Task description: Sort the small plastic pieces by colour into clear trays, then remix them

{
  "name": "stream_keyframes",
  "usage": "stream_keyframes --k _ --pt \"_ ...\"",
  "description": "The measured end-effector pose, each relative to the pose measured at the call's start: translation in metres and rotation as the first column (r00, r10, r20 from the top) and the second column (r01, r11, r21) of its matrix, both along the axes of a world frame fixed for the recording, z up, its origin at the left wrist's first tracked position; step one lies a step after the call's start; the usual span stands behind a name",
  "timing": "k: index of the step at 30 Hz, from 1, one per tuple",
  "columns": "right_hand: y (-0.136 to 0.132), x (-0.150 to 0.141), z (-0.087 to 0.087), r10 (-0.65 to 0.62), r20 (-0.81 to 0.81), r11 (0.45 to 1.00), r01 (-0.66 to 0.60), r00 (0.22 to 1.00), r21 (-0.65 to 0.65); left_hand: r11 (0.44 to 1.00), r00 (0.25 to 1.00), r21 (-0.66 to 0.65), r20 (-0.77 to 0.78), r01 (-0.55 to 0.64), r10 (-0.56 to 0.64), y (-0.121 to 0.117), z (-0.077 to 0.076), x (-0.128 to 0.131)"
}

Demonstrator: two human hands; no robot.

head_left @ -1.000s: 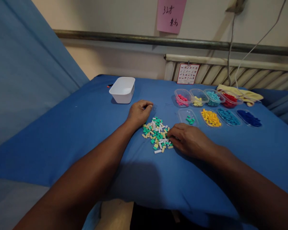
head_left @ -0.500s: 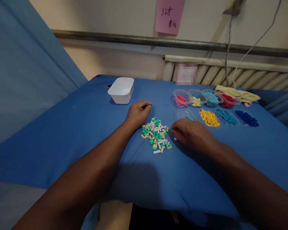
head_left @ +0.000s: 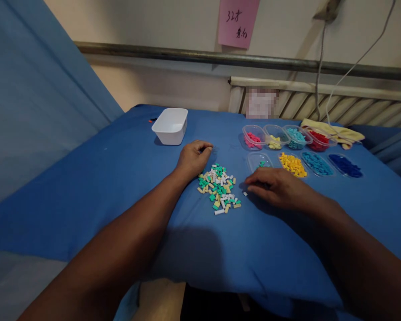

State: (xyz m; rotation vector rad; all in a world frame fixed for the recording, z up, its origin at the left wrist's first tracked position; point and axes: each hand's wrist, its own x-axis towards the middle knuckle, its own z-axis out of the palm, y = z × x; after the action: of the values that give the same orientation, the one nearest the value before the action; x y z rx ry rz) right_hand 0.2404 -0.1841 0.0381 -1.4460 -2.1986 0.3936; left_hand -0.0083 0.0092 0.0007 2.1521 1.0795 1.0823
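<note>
A loose pile of small green, white and pale yellow toy bricks (head_left: 220,185) lies on the blue cloth between my hands. My left hand (head_left: 194,157) rests just beyond the pile's left side, fingers curled and thumb close to the index finger; whatever may be inside is hidden. To the right of the pile, my right hand (head_left: 270,185) is held low with thumb and index fingertips close together. Anything between them is too small to make out. One white brick (head_left: 245,194) lies by its fingertips. Behind it, a clear shallow tray (head_left: 253,161) holds a few green bricks (head_left: 261,164).
A white tub (head_left: 169,132) stands at the back left. Clear tubs with pink (head_left: 253,140), pale yellow, light blue and red bricks line the back right. Nearer are trays of yellow (head_left: 292,165), blue (head_left: 317,163) and dark blue bricks (head_left: 345,166). A yellow cloth (head_left: 349,133) lies behind.
My right hand has drawn back slightly to the right from the pile. The green brick that was at its fingertips no longer shows there. My left hand stays in place.
</note>
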Motion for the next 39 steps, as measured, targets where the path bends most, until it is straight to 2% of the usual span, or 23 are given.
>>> stream_keyframes --k 3,7,14,20,26,32,39 --pt "-0.005 -0.015 0.002 0.148 -0.009 0.987 -0.148 0.989 -0.068 1.000 1.000 0.013 -0.002 -0.002 0.002 0.000 0.000 0.001" --pt "-0.007 -0.021 0.003 0.195 -0.041 0.973 -0.198 0.980 -0.120 1.000 1.000 0.006 0.005 0.004 -0.004 -0.001 0.001 0.001" --pt "-0.009 -0.028 0.002 0.298 -0.051 0.954 -0.300 0.953 -0.026 1.000 1.000 0.012 0.004 0.005 -0.005 -0.002 0.001 0.002" --pt "-0.013 -0.042 0.005 0.288 -0.004 0.954 -0.288 0.958 -0.080 1.000 1.000 0.020 0.003 0.010 -0.010 0.001 -0.002 0.001" --pt "-0.015 -0.041 0.003 0.216 -0.086 0.966 -0.226 0.973 -0.124 1.000 1.000 0.019 0.013 0.012 -0.012 0.000 -0.002 0.001" --pt "-0.013 -0.042 0.001 0.131 -0.120 0.989 -0.139 0.984 -0.059 1.000 1.000 0.014 0.011 0.020 -0.020 -0.002 0.000 0.003" --pt "-0.013 -0.048 -0.003 0.150 -0.104 0.987 -0.155 0.983 -0.041 1.000 1.000 0.014 0.007 0.013 -0.013 -0.002 0.000 0.003"
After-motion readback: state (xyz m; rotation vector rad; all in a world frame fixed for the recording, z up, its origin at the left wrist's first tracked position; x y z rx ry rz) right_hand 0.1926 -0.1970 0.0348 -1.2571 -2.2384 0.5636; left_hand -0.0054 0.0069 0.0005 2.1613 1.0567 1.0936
